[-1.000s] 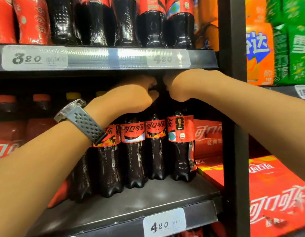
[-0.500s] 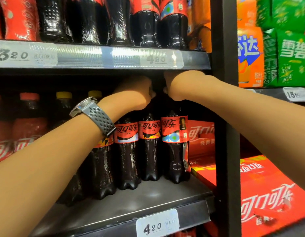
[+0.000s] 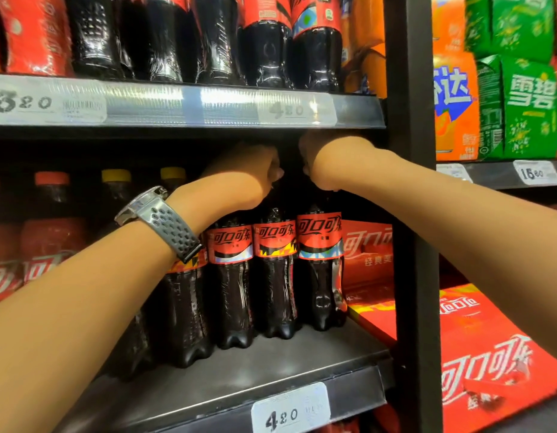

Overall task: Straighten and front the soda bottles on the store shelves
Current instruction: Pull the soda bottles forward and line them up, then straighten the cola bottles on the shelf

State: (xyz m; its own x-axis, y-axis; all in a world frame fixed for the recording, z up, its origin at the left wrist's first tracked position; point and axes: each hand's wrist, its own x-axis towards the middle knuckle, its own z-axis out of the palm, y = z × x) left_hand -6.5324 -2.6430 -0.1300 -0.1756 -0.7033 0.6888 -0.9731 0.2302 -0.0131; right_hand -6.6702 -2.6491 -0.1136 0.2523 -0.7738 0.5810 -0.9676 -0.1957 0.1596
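Head view, left hand [image 3: 249,175] and right hand [image 3: 316,160] over bottles [image 3: 319,270], grips hidden, cannot tell either hold.

Glossy plastic bottles [image 3: 275,276] stand on the matt black shelf [image 3: 302,360]. Above it runs a shiny clear price strip [image 3: 152,104]. The watch strap [image 3: 174,226] is matt and perforated.

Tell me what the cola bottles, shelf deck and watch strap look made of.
The cola bottles: clear glossy plastic, likely; moulded ribs, streaky highlights. The shelf deck: probably painted metal; flat, dark, dull sheen. The watch strap: grey rubber or silicone; matte, perforated.
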